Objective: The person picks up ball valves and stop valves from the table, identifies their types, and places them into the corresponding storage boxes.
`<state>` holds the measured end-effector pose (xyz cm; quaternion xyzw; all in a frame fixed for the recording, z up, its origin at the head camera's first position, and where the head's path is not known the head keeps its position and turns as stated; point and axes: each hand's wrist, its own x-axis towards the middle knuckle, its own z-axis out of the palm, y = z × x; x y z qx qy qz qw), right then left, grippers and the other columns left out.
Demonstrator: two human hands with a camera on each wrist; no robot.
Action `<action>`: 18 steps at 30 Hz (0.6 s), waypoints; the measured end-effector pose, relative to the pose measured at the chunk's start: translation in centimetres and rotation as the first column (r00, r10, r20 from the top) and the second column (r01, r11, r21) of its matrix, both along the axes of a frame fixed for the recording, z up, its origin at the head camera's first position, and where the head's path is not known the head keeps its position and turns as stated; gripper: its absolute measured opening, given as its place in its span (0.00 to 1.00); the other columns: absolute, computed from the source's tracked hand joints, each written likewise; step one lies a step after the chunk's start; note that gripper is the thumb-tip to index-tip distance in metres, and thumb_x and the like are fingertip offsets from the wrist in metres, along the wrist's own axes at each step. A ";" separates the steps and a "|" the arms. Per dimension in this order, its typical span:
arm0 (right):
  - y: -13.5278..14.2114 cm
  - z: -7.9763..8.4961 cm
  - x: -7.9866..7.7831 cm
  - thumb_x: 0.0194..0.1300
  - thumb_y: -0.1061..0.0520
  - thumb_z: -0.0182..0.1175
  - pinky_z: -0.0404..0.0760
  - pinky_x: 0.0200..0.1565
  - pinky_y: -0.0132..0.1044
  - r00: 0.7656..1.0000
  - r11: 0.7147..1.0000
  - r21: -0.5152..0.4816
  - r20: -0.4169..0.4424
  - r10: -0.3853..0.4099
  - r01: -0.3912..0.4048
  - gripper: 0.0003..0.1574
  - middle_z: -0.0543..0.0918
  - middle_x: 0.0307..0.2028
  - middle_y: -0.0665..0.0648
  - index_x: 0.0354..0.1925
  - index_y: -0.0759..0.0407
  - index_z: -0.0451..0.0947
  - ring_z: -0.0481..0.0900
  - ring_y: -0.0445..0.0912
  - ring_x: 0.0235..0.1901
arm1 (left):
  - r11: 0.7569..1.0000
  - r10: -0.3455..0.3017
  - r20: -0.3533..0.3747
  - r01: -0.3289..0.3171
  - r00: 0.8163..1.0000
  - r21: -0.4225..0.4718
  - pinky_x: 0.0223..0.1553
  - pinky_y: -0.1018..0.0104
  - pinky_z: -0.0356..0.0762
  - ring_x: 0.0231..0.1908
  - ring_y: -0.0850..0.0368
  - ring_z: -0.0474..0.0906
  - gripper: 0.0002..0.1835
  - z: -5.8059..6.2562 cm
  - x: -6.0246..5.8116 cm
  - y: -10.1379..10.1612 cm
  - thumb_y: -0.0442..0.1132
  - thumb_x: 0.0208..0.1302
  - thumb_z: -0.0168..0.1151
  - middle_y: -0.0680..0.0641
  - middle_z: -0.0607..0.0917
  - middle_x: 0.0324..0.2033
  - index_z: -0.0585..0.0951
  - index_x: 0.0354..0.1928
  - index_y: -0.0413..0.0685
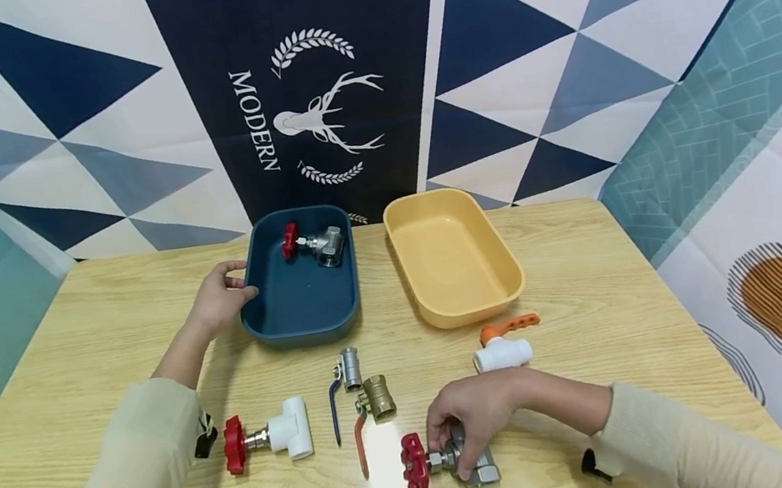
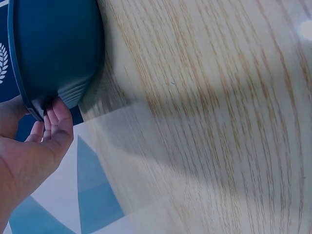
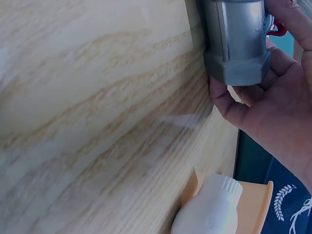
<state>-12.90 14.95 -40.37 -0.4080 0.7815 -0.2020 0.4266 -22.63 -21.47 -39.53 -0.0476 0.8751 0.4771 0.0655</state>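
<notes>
My left hand [image 1: 223, 296] pinches the left rim of a dark blue bin [image 1: 301, 304], thumb on the inside and fingers outside, as the left wrist view also shows. Inside that bin, near the back, lies a metal valve with a red handwheel [image 1: 329, 245]. At the front of the table my right hand [image 1: 479, 416] grips the metal body of another red-handwheel valve [image 1: 415, 466], which lies on its side with the wheel to the left. In the right wrist view the grey valve body [image 3: 239, 41] sits between thumb and fingers, on or close to the tabletop.
A yellow bin [image 1: 447, 261] stands right of the blue one. Between the hands lie a white valve with red wheel [image 1: 288, 430], a blue-lever valve [image 1: 351, 368] and a brass red-lever valve [image 1: 379, 397]. A white orange-handled valve [image 1: 502, 354] lies before the yellow bin.
</notes>
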 end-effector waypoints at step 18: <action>-0.4 -0.2 -0.3 0.49 0.55 0.71 0.74 0.43 0.23 0.994 0.996 -0.048 -0.082 0.072 -0.076 0.20 0.81 0.39 0.43 0.42 0.59 0.83 0.74 0.29 0.38 | 1.000 0.008 -0.009 -0.008 1.000 -0.010 0.35 0.74 0.69 0.40 0.51 0.68 0.29 -0.2 -0.2 -0.1 0.32 0.64 0.55 0.40 0.70 0.41 0.60 0.66 0.35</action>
